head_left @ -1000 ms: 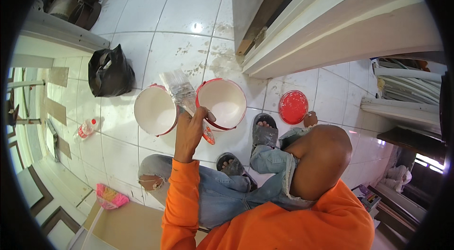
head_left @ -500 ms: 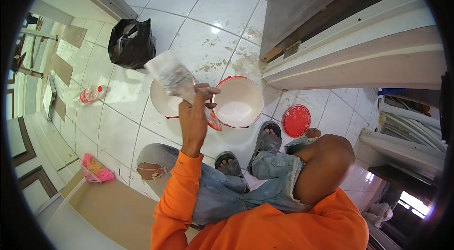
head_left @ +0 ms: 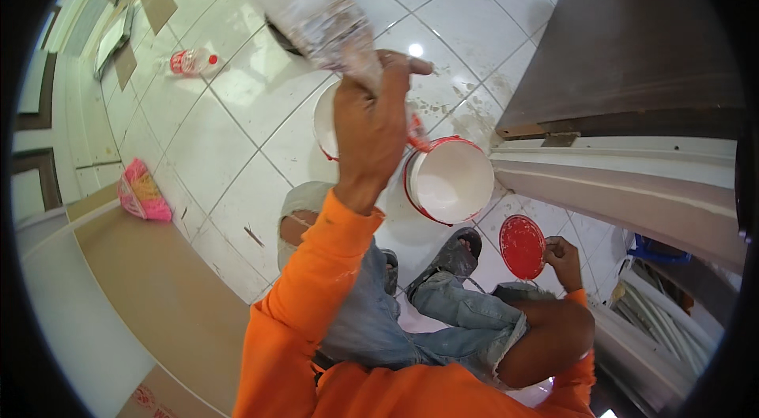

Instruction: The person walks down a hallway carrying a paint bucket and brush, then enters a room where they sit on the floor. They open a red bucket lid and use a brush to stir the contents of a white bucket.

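My left hand [head_left: 371, 122] is raised and closed round a broad putty knife [head_left: 316, 19], its wide blade smeared white and grey and pointing up and away to the left. Below it, on the tiles, a white bucket [head_left: 480, 181] with a red rim stands with its mouth uncovered. A second white bucket [head_left: 322, 122] is mostly hidden behind my left hand and wrist. Over to the right, the fingers of my right hand [head_left: 564, 258] grip the edge of a round red lid [head_left: 522, 248], flecked with white, beside my sandalled foot.
A black plastic bag [head_left: 281, 40] shows partly behind the blade. On the left lie a clear bottle [head_left: 190, 62] with a red label and a pink and yellow bundle [head_left: 142, 190]. A dark panel [head_left: 617, 62] and white frame [head_left: 624, 161] bound the right.
My left hand has lifted the putty knife up, nearer to view. My right hand has come in and taken hold of the red lid, which now looks tilted. The view has shifted.
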Demonstrator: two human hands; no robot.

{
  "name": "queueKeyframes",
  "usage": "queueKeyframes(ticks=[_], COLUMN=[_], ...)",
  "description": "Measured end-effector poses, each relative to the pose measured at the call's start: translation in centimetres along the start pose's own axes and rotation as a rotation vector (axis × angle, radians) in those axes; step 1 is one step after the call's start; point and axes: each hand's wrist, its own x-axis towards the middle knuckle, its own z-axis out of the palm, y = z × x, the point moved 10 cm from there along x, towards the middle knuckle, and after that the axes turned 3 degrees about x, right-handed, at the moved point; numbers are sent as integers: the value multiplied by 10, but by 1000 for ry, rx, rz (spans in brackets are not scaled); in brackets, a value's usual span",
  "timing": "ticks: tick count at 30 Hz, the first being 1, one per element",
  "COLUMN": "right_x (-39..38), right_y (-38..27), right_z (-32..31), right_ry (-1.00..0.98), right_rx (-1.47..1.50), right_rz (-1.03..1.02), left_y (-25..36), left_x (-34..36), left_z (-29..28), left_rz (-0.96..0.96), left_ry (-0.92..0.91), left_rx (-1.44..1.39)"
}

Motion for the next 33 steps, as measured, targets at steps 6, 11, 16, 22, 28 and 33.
queueKeyframes(ticks=[6,11,16,22,28,33], right_x=[-2,-5,5,24,38,65], right_y=[-228,-285,-232,-203,-188,-180], right_z=[84,169,246,279,279,271], right_ry=[-375,-134,45,40,-90,-456], right_rx=[-477,-614,-842,-844,-735,-618], right_rz=[-202,-645,-872,-816,-645,-207], left_y=[9,-3,5,5,4,6], left_x=[9,18,24,24,25,27], left_z=[3,-18,-24,-27,-25,-23], left_rz=[69,-10,-11,18,-32,-6], left_ry=[42,135,197,206,216,226], left_rx=[-79,-78,-132,-6,-141,-157])
